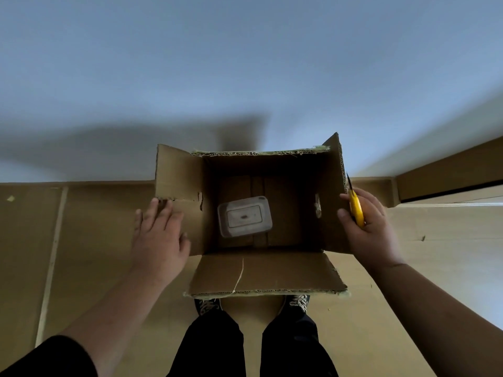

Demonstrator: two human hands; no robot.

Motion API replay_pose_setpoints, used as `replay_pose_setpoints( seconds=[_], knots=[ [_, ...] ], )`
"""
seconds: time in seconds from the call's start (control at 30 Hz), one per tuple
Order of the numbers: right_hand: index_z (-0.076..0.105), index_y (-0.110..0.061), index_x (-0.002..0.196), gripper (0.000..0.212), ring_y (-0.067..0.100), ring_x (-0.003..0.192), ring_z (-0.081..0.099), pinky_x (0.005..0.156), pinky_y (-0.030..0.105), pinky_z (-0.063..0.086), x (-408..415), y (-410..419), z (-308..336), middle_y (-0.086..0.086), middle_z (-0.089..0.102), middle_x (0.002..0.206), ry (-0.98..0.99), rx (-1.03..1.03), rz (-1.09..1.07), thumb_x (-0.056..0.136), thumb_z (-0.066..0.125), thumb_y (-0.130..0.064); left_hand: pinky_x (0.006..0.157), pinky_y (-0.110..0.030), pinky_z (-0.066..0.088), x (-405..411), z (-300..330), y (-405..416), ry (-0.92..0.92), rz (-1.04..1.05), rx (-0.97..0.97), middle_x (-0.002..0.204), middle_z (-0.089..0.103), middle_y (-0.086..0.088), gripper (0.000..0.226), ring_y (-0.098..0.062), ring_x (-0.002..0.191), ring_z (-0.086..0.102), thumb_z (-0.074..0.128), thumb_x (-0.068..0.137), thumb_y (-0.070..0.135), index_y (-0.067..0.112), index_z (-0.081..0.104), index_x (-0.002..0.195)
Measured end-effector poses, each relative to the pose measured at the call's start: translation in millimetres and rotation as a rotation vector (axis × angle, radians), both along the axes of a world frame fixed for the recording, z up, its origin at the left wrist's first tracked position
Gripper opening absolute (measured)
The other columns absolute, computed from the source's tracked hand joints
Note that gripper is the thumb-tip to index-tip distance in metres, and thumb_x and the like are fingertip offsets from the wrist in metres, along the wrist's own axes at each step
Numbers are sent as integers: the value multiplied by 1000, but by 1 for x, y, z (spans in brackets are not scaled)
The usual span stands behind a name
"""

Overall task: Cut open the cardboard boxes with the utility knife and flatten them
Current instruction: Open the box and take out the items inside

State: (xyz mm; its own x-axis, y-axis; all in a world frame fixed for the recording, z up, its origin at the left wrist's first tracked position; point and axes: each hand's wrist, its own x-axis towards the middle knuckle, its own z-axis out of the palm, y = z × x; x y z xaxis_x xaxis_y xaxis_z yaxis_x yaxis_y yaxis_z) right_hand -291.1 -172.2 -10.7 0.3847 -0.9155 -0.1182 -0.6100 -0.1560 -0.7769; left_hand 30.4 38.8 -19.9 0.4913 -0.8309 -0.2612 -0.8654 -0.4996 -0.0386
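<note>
2 shoes (pixel 208 306) stand nearest to me, on flattened cardboard sheets (pixel 89 240) covering the floor. Above them the cardboard box (pixel 261 270) stands upright with its 4 flaps open and a plastic container (pixel 244 216) on its bottom. My left hand (pixel 158 238) lies spread flat on the left flap. My right hand (pixel 367 229) pinches the yellow utility knife (pixel 356 204) at the right wall, blade up. I judge the container should come out first, then cut down 1 corner, away from the fingers.
</note>
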Motion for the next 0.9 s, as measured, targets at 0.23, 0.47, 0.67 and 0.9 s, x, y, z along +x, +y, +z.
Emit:
replay_pose_setpoints(
  seconds=[0.23,0.47,0.67,0.9],
  knots=[
    [60,-45,110,16,18,102,62,79,38,56,-9,-7,-1,0,61,111,-79,178,-201,96,58,-38,118,-57,10,-19,8,-26,-65,2,35,153,33,-23,54,-46,141,26,68,81,31,13,56,130],
    [60,-32,114,16,27,77,63,67,43,55,-5,-9,21,1,62,82,3,208,-209,99,57,-31,121,-51,-1,-45,6,-34,0,39,52,158,4,-28,68,-43,148,-3,70,79,31,8,46,138],
    [65,-29,106,14,3,68,54,57,10,38,36,7,77,-12,56,75,-31,9,-59,94,63,-23,120,-41,24,-55,20,-44,210,-168,-259,158,28,-13,44,-27,147,25,54,90,17,10,50,133],
    [58,-19,102,11,12,76,55,58,22,41,101,28,32,1,55,95,557,432,350,100,51,-28,70,-27,47,-70,-4,-84,868,632,48,107,59,6,41,-10,83,57,47,100,27,25,44,141]
  ],
)
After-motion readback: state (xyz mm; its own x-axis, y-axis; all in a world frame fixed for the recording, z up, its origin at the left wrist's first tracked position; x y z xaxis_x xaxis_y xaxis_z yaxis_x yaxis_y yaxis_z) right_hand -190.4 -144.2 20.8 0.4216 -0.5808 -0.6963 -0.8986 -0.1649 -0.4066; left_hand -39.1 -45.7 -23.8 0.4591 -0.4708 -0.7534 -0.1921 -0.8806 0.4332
